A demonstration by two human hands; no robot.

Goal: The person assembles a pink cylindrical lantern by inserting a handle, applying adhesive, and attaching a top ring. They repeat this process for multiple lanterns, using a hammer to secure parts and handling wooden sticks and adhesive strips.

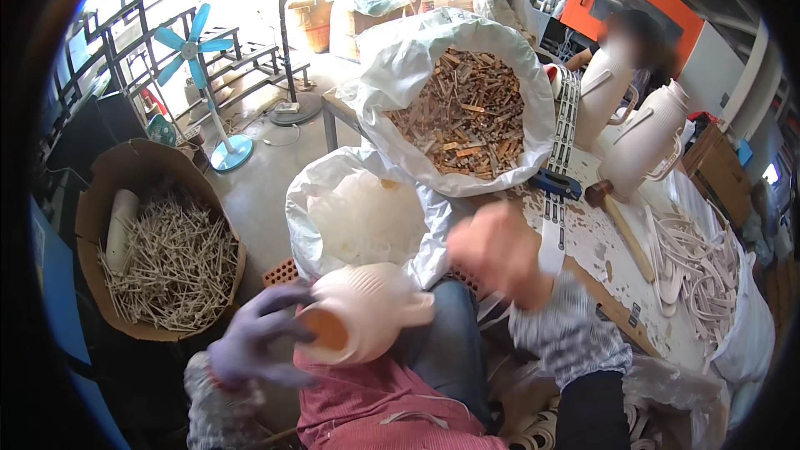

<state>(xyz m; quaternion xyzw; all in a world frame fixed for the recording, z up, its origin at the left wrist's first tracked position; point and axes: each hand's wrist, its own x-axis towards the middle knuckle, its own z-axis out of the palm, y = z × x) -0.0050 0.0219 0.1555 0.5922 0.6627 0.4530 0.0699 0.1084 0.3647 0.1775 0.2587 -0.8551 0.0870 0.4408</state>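
Pale pink jug shell point(375, 300) on its side across the lap point(450, 346), mouth facing left, lap probably taking the weight. Left hand point(258, 337) gloved, fingers spread at the mouth, can't tell if gripping. Right hand point(502, 254) raised, curled, blurred, can't tell if holding anything. Small white bag point(302, 225) and big bag point(537, 96) of brown pieces point(471, 112) gape open, presumably for easy reach

Gloved left hand point(260, 335) at pale jug point(375, 307), right hand point(497, 252) blurred
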